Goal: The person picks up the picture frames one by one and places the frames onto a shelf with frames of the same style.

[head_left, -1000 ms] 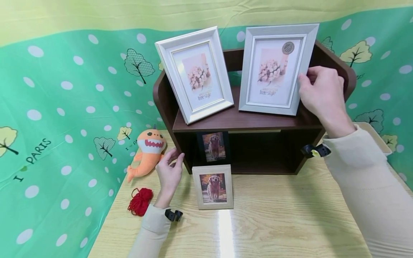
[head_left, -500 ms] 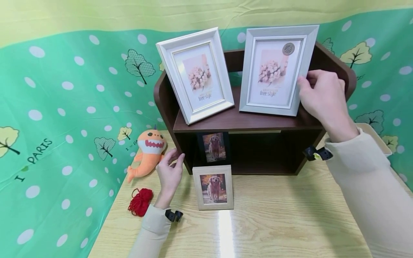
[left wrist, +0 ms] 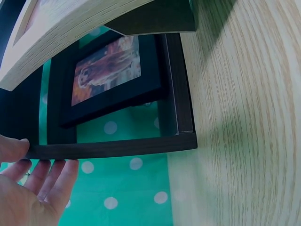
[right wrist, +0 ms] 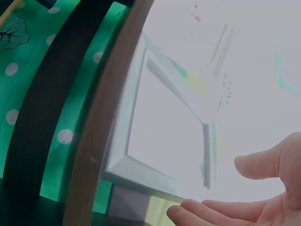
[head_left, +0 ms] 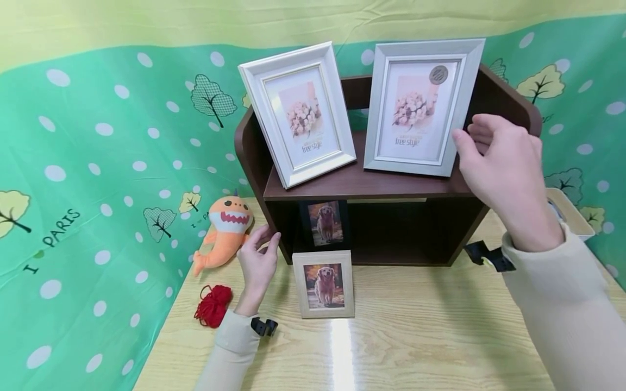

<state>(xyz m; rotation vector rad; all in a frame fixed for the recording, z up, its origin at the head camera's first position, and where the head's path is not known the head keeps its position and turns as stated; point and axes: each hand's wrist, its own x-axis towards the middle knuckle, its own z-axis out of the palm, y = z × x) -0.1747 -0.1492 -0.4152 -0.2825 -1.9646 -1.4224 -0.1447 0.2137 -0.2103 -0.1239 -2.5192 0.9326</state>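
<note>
My right hand is just right of a grey photo frame, thumb and fingers spread apart and holding nothing. The grey frame leans upright on the top of a dark brown shelf. Beside it, to the left, a white photo frame stands angled. My left hand grips the front edge of the shelf's left side panel, thumb on one face and fingers on the other in the left wrist view. A black photo frame with a dog picture stands inside the lower compartment.
A light wooden photo frame stands on the table before the shelf. An orange plush shark and red yarn are at the left. A beige tray is partly hidden behind my right arm.
My right hand has let go of the grey frame's right edge and drawn back right and down, its fingers opening. My left hand and the frames stay in place.
</note>
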